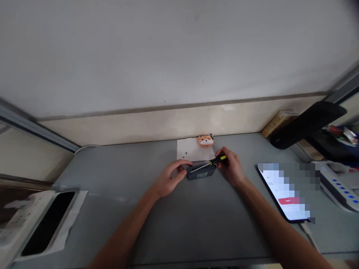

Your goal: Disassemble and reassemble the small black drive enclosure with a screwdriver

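Gripping: right hand [232, 168] had fingers clamped on the screwdriver [217, 160]; left hand [167, 180] met the box's [202, 173] left edge below frame centre, clamping unclear. Desk [190, 224] gave room nearer bottom.

Charcoal box [209, 173], black-and-yellow screwdriver [219, 159], grey surface [112, 220].
The box carries a row of black slots and a pale green label [202, 175]; the screwdriver's black handle has bright yellow accents, its shaft silvery. White paper [185, 147] shows small black specks under an orange-and-white dog-face trinket [205, 141] with black features. The right-hand phone [284, 201] glows pale blue-white with a red patch; the left-hand phone [49, 224] is black. Blue squares line a white power strip [340, 186]; the wall [174, 56] is light grey above a cream band [157, 125].
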`<move>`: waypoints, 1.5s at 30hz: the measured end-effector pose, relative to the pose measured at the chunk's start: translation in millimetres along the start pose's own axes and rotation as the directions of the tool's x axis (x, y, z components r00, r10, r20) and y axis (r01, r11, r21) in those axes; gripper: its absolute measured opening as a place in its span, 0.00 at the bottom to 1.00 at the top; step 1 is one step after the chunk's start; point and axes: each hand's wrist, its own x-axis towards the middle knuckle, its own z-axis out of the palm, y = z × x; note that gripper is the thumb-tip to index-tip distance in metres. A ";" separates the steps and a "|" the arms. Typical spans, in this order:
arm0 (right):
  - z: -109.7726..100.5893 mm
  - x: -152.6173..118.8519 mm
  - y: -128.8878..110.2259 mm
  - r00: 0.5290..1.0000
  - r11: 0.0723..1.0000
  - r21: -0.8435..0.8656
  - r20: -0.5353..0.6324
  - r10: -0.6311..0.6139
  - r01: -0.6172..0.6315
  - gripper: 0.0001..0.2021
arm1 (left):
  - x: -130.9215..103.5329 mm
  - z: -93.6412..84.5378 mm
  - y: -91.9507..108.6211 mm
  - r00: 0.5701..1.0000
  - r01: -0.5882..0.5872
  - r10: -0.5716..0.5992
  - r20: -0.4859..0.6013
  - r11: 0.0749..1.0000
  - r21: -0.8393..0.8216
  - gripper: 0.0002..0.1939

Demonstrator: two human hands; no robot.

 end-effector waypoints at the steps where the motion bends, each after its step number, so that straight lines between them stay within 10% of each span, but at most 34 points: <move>1: -0.2 0.3 0.1 1.000 1.000 0.001 -0.002 -0.005 0.005 0.24 | -0.9 0.8 1.2 0.998 -0.049 0.050 -0.035 0.998 0.027 0.13; 7: -1.7 0.2 0.2 1.000 1.000 0.012 0.005 0.002 -0.002 0.24 | -4.4 11.6 4.6 0.888 -0.362 0.422 -0.184 0.886 0.290 0.12; 14: 0.6 -2.0 -2.0 1.000 1.000 0.023 -0.011 0.002 -0.001 0.24 | -1.7 12.6 1.9 0.728 -0.470 0.675 -0.119 0.618 0.630 0.06; 34: -3.1 4.6 4.9 0.997 0.999 -0.020 -0.067 -0.035 0.033 0.27 | 0.6 15.6 3.0 0.677 -0.490 0.730 -0.093 0.540 0.684 0.05; 45: -3.8 5.9 17.4 0.963 0.926 -0.278 0.166 -0.214 0.254 0.31 | -1.7 19.3 2.1 0.744 -0.473 0.659 -0.109 0.635 0.611 0.05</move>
